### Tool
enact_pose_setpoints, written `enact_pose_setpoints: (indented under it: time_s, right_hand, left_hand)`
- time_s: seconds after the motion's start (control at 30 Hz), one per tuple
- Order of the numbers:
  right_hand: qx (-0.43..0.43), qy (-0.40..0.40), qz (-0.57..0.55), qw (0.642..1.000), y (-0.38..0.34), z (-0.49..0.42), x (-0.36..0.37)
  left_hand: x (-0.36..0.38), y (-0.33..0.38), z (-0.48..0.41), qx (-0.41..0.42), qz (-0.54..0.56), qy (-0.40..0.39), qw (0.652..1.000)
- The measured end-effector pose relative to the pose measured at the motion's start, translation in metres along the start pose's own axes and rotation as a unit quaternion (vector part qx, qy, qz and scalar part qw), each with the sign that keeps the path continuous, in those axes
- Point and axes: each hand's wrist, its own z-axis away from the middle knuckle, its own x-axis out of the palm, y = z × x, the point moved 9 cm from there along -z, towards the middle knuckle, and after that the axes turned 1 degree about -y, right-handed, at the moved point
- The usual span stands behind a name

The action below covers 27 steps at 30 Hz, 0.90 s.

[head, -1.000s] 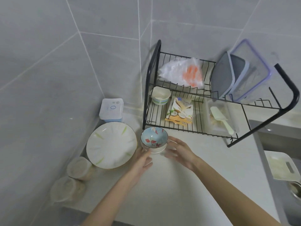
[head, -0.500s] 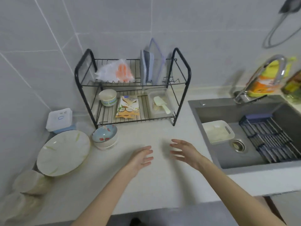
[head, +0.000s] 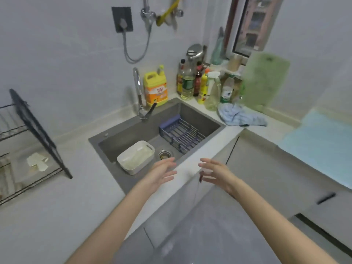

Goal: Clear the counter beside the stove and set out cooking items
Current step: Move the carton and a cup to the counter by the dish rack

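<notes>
Nearest the camera, the left hand (head: 160, 174) and right hand (head: 215, 175) hover side by side over the front edge of the counter (head: 57, 206). Both are empty, with fingers loosely spread and touching nothing.

Just beyond them is the sink (head: 133, 134), with a white tub (head: 136, 158) on its floor and a slatted rack (head: 181, 134) beside the tub.

The things to be cleared or set out are probably further back, on the corner run of counter right of the sink. A blue cloth (head: 239, 116) lies crumpled there, one corner drooping over the counter's edge. It looks soft and light (possibly damp, though that cannot be told) and can be pinched anywhere in a bunch.

Behind it is a tight cluster of bottles (head: 190, 80). They are likely smooth and perhaps oily, so each is best gripped round the body one at a time to avoid knocking its neighbours.

Farthest back, a green cutting board (head: 264, 80) leans upright against the wall. It looks stiff, flat and fairly light, and is best taken by a side edge with the thumb across its face.

A pale blue surface (head: 323, 143) sits at far right. Whether it covers the stove cannot be told.
</notes>
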Motion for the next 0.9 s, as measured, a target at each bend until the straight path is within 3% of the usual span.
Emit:
enact_pose_setpoints:
  time_s: [0.2, 0.37, 0.63, 0.9]
  right_hand:
    - [-0.056, 0.142, -0.058, 0.987, -0.018, 0.051, -0.158]
    - [-0.093, 0.266, -0.095, 0.955, -0.023, 0.104, -0.278]
    - [-0.120, 0.405, -0.148, 0.894, -0.027, 0.153, -0.421]
    - [-0.121, 0.496, -0.204, 0.835, -0.037, 0.200, -0.549]
  left_hand:
    - [0.167, 0.026, -0.032, 0.027, -0.116, -0.132, 0.984]
    - [0.301, 0.033, -0.043, 0.059, -0.219, -0.250, 0.941]
    - [0.481, 0.049, -0.058, 0.085, -0.262, -0.375, 0.885]
    - [0.670, 0.060, -0.066, 0.124, -0.335, -0.497, 0.791]
